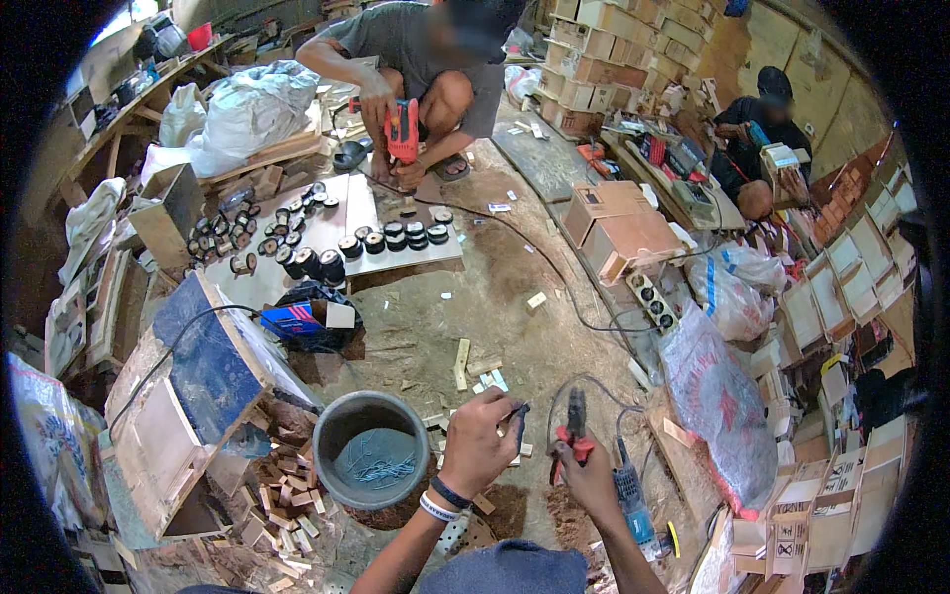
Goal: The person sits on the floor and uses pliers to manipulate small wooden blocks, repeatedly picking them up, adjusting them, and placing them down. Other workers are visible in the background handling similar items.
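My left hand (477, 436) is raised near the middle, its fingers closed on a small dark piece (519, 412) whose kind I cannot make out. To its right, my right hand (591, 477) grips pliers (576, 414) with red handles and dark jaws pointing away from me. The two hands are apart, and the pliers do not touch the dark piece. Left of my left wrist stands a grey bucket (323, 447) holding thin bluish wire-like pieces (384, 461). Beside my right forearm lies a blue power tool (633, 503) with a cable.
Across from me, a co-worker squats with a red drill (402, 131) beside a board (416, 259) bearing black spools (322, 265). Another person works at the far right. Wood offcuts (287, 505) lie left of the bucket. A black cable (564, 287) crosses the floor; filled sacks (717, 396) stand right.
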{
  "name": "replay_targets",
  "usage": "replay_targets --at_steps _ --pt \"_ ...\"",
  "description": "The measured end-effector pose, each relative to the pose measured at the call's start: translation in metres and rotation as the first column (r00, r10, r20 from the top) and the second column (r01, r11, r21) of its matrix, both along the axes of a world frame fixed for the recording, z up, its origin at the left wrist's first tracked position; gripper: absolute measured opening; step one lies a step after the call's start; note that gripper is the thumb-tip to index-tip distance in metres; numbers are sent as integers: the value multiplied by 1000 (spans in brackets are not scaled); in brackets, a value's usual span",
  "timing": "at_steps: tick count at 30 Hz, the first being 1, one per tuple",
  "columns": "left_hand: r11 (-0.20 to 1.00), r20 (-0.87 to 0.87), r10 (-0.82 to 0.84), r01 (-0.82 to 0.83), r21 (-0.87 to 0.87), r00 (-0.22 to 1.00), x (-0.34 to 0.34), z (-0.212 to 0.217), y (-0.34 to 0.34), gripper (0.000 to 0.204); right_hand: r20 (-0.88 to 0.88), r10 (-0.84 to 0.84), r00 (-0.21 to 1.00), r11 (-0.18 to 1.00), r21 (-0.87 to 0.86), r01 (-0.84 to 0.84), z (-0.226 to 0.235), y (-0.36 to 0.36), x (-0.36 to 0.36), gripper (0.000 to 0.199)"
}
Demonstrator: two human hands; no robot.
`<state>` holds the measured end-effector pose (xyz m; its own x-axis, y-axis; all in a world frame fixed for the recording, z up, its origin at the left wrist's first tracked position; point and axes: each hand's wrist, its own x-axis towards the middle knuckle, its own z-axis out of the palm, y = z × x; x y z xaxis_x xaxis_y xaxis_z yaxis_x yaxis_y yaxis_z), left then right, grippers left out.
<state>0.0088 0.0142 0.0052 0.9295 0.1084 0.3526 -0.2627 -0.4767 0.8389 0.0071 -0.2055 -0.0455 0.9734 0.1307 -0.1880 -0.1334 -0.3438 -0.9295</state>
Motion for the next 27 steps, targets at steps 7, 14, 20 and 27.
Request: replay_targets --at_steps 7,14,20,27 --pt "978 216 177 -196 71 960 2 48 11 17 -238 -6 971 1000 -1 6 -3 -37 -38 26" --pt "953 312 253 -292 86 916 0 51 18 18 -377 -68 924 997 -4 72 -13 -33 -73 24" --pt "876 -396 -115 281 391 911 10 -68 8 23 -519 -70 852 995 21 95 -48 -38 -81 34" --pt "994 -364 -4 42 97 931 37 -118 2 31 -468 -14 884 999 -47 -9 -41 -36 -84 34"
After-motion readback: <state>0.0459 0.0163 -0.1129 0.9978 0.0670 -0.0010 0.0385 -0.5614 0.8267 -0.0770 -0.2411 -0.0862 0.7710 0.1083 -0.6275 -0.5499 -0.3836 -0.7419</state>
